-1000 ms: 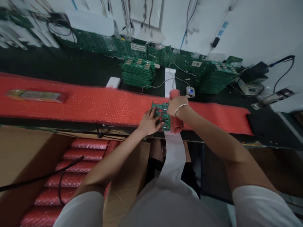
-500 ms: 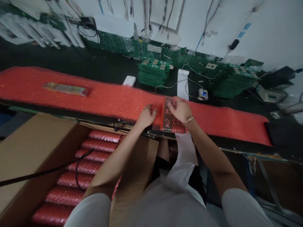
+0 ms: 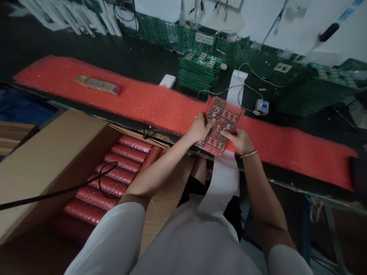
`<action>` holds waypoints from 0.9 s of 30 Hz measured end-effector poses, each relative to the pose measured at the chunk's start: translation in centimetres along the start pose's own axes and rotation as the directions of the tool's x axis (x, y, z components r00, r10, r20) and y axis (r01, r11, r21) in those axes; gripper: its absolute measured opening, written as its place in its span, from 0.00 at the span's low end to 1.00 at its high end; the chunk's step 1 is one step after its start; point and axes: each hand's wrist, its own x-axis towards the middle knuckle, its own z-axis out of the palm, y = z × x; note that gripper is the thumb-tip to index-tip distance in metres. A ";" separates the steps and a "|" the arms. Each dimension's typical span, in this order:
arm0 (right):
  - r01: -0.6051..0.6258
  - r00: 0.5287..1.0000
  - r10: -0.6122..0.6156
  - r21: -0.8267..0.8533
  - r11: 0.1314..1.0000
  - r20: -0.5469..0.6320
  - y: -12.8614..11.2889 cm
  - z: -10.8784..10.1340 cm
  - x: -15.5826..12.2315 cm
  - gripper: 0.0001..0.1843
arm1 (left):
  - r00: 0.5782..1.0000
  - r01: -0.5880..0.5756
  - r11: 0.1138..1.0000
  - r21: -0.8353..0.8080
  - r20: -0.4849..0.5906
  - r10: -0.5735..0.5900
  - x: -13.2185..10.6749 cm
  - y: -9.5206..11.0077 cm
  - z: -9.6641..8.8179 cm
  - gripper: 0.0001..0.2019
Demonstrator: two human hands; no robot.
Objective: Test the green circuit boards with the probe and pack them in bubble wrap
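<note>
A circuit board panel (image 3: 222, 121) with a dark patterned face, in what looks like a clear covering, is turned at an angle over the long red bubble wrap (image 3: 151, 107). My left hand (image 3: 199, 129) grips its left edge, the thumb lying on the face. At the right edge my right hand (image 3: 240, 140) pinches it with thumb on top; the fingers beneath are hidden. Further left on the bubble wrap rests another narrow bundle of boards (image 3: 97, 84) in clear film. Under the panel a white paper strip (image 3: 223, 173) hangs over the bench edge.
Stacks of green circuit boards (image 3: 198, 72) stand behind the wrap, beside a white box-shaped item (image 3: 167, 81) and a small cabled device with a lit display (image 3: 262, 107). Below left, an open carton (image 3: 57, 152) holds several red bubble-wrapped rolls (image 3: 117, 173); a black cable crosses it.
The panel has gone from lying straight on the wrap to a tilted angle. My left hand has come onto its left edge, and my right hand has moved down its right side. The view has shifted.
</note>
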 end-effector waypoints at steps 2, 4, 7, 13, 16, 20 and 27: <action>0.098 0.992 -0.097 0.011 0.995 -0.086 -1.1 -0.6 -0.3 0.35 | 0.980 -0.185 0.976 -0.111 -0.089 0.176 -0.9 1.2 -0.4 0.30; 0.151 0.962 -0.155 -0.037 0.988 -0.223 -2.0 -1.3 0.4 0.37 | 0.922 -0.372 0.916 -0.152 -0.179 0.344 -0.7 2.0 -0.9 0.34; 0.236 0.889 -0.229 -0.033 0.971 -0.396 -1.9 -1.4 2.8 0.44 | 0.850 -0.508 0.847 -0.157 -0.254 0.462 0.8 1.6 -0.5 0.38; 0.429 0.843 -0.211 0.382 0.818 -0.496 0.4 1.8 6.7 0.37 | 0.873 -0.474 0.827 -0.302 -0.281 0.398 2.5 -1.7 3.2 0.34; 0.429 0.844 -0.190 0.419 0.800 -0.501 -0.7 2.0 6.2 0.33 | 0.873 -0.460 0.830 -0.315 -0.335 0.356 2.0 -1.2 2.9 0.32; 0.393 0.853 -0.184 0.369 0.842 -0.488 -3.1 2.0 0.6 0.28 | 0.789 -0.575 0.792 -0.206 -0.397 0.469 -2.1 1.0 -0.5 0.32; 0.499 0.867 -0.494 0.121 0.858 -0.073 -6.4 2.5 -11.6 0.25 | 0.741 -0.529 0.849 0.024 -0.474 0.475 -14.3 -1.5 -4.2 0.50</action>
